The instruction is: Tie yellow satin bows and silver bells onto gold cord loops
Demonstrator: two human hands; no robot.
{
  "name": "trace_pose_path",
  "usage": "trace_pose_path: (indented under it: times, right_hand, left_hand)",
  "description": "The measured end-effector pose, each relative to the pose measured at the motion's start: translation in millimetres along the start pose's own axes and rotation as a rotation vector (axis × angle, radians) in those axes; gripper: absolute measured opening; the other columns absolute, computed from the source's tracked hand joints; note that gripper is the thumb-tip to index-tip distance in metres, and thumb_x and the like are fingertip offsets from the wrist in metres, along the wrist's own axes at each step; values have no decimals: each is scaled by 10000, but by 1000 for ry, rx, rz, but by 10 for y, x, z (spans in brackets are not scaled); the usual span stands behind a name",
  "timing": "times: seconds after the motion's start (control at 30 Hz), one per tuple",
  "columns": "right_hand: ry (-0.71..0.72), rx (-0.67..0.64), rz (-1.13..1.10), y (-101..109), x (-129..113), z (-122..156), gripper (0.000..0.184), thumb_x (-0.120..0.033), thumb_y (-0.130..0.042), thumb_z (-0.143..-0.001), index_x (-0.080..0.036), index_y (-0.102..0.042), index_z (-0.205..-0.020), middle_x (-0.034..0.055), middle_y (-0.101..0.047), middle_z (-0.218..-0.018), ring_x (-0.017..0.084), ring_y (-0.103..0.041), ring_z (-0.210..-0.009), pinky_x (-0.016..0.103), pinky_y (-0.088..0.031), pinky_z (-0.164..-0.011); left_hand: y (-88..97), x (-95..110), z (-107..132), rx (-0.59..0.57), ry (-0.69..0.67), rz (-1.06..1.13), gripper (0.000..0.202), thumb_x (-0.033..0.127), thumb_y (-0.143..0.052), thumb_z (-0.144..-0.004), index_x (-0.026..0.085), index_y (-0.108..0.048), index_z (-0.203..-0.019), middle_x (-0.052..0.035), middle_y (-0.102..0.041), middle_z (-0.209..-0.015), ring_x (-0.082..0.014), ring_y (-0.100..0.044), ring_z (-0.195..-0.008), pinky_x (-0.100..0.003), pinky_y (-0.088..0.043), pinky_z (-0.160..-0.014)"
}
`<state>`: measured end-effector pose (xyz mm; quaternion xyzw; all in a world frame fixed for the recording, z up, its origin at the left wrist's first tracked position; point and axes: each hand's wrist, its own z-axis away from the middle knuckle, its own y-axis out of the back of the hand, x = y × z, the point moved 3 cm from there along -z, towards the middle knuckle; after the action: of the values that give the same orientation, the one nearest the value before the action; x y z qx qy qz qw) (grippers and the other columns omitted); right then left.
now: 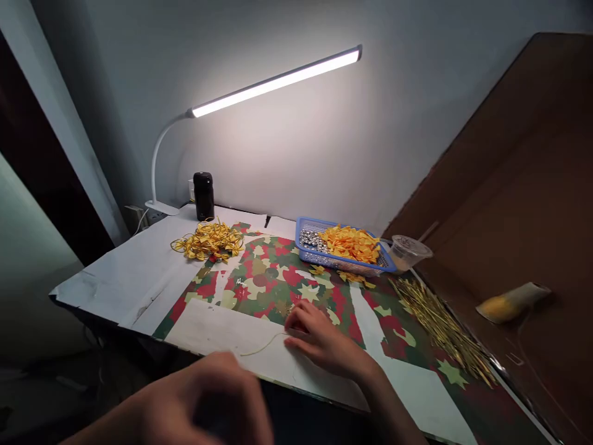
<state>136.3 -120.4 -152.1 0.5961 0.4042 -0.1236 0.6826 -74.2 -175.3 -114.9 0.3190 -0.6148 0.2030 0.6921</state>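
R hand (327,343) grip open, resting on white card (217,327) by gold thread (262,347); L hand (208,395) blurred, grip can't tell

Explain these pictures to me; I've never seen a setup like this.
This is a single picture from a camera worn on a person's head, looking forward and down. There is no machine, only bare hands. The blurred left hand is nearest the camera. The right hand rests on a white card beside a thin golden strand. I can't tell whether either hand holds anything. Beyond lie a camouflage-printed sheet, a blue plastic basket of orange-yellow ribbon pieces and silver beads, a tangle of yellow cord, and a bundle of thin gold sticks.
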Motion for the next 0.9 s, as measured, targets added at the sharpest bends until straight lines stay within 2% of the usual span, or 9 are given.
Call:
trace_pose_path:
  times: [0.07,0.1,0.17,0.27,0.37,0.5,0.67,0.77,0.9]
  right_hand:
    - [17,-21,-12,-51,10,-42,78,-138,-568,-827,-209,-568,-794,45,-560,-938,201,-538,-941,357,-445,-848]
    - [24,-22,-23,-61,18,-56,98,-124,-552,-832,-209,-567,-786,40,-561,-931,193,-539,-930,344,-449,-834]
    - [41,-16,-46,-51,25,-76,108,-125,-535,-840,-209,-559,-777,34,-562,-905,183,-534,-884,326,-454,-795]
    - [52,21,-91,40,10,-101,98,-187,-521,-860,-211,-541,-768,24,-571,-834,175,-515,-779,310,-445,-721]
    - [51,52,-161,187,-28,-140,135,-294,-501,-886,-220,-546,-783,8,-584,-777,163,-505,-698,285,-427,-646]
    - [51,93,-283,389,-39,-244,215,-410,-528,-868,-215,-570,-790,-7,-578,-737,142,-500,-640,255,-407,-578]
    - [63,152,-447,550,26,-426,290,-476,-606,-798,-192,-566,-754,-10,-602,-695,126,-548,-614,255,-443,-577]
    - [65,164,-522,586,77,-543,301,-473,-659,-755,-187,-562,-751,-8,-640,-675,121,-583,-590,268,-477,-594]
    - [62,158,-588,531,167,-697,315,-448,-698,-727,-184,-594,-865,-9,-683,-695,119,-628,-601,275,-509,-624]
  left_hand:
    - [145,51,-335,46,-19,-156,240,421,-620,-808,197,-706,-805,-16,-664,-710,-157,-581,-648,-259,-461,-615]
    - [218,39,-479,139,-41,-278,214,374,-572,-845,196,-688,-816,-22,-664,-762,-157,-566,-696,-264,-450,-659]
    - [301,-63,-699,222,-47,-462,187,347,-589,-823,187,-657,-892,-44,-660,-861,-182,-562,-779,-288,-437,-715]
    - [340,-246,-906,167,-64,-513,260,395,-626,-792,186,-656,-944,-64,-661,-917,-195,-559,-776,-292,-424,-709]
    - [391,-281,-1085,36,-58,-409,227,370,-586,-827,168,-688,-818,-40,-652,-753,-166,-530,-670,-256,-375,-623]
    - [592,-133,-1378,-66,-42,-299,257,375,-645,-785,147,-705,-684,13,-556,-536,-119,-454,-512,-232,-301,-517]
    - [940,-67,-1666,-72,-61,-110,207,363,-704,-734,160,-743,-741,-5,-628,-639,-121,-486,-590,-234,-320,-555]
    - [1096,-158,-1744,-27,-67,54,176,344,-709,-713,171,-739,-700,-21,-655,-723,-131,-522,-667,-239,-365,-628]
    - [1219,-327,-1771,50,-42,302,139,307,-721,-664,169,-716,-647,-31,-660,-793,-131,-538,-725,-231,-387,-660]
